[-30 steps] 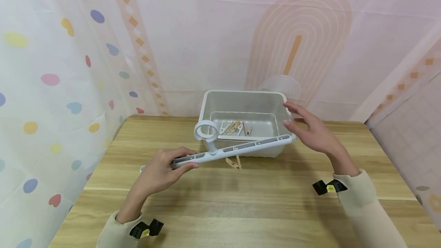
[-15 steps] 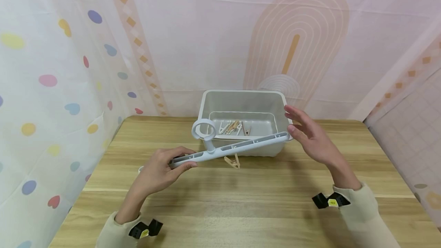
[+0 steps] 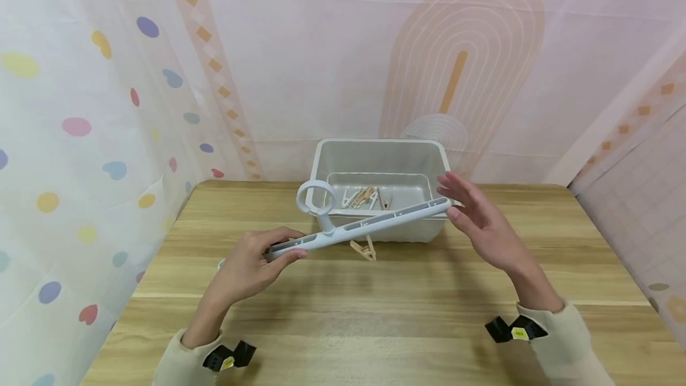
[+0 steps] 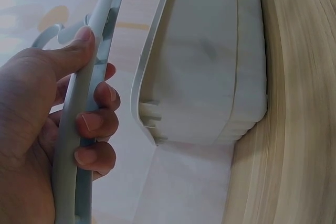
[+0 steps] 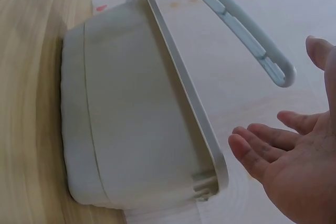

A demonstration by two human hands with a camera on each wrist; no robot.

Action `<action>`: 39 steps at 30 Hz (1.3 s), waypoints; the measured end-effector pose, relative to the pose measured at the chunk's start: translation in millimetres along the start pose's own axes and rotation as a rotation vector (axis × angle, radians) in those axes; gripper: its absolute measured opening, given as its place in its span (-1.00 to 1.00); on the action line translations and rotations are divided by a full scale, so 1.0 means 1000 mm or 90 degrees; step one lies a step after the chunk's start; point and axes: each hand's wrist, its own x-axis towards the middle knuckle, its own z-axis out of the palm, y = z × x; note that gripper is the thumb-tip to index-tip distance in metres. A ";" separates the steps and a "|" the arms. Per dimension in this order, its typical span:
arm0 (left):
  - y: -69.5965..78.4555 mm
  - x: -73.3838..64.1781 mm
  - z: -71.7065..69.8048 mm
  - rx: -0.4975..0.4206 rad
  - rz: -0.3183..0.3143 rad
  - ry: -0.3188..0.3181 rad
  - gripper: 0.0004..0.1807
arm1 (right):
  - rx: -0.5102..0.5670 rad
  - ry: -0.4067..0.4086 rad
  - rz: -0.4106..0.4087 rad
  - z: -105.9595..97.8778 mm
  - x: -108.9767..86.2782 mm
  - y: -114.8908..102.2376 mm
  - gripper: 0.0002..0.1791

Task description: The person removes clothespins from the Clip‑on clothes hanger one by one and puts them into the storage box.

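Note:
A pale blue-grey plastic hanger bar [image 3: 386, 221] with an open ring hook [image 3: 317, 183] on its stem slants upward to the right. My left hand [image 3: 252, 265] grips its left end; in the left wrist view the thumb lies along the bar [image 4: 79, 103] and the fingers curl round it. One tan clothespin [image 3: 365, 250] hangs from the bar's underside near the middle. My right hand [image 3: 488, 228] is spread beside the bar's right end, and the right wrist view shows a gap between its fingers [image 5: 268, 142] and the bar.
Behind the bar, a light grey plastic bin [image 3: 383, 156] stands on the wooden table [image 3: 343, 326], near its back edge. Several white and tan clothespins [image 3: 363, 197] lie on the bin's floor. A patterned curtain [image 3: 300, 64] rises behind the table and along the left.
The bar's right end has tilted up a little. My right hand has shifted slightly toward me and stays beside that end. My left hand keeps its grip.

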 end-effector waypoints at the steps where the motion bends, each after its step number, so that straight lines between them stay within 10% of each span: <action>1: 0.000 0.000 0.000 -0.003 -0.001 0.000 -0.78 | 0.007 -0.002 0.000 0.001 -0.001 0.000 -0.35; 39: 0.002 0.002 0.003 0.000 0.037 0.020 -0.78 | 0.009 -0.098 0.028 0.054 -0.021 0.013 -0.46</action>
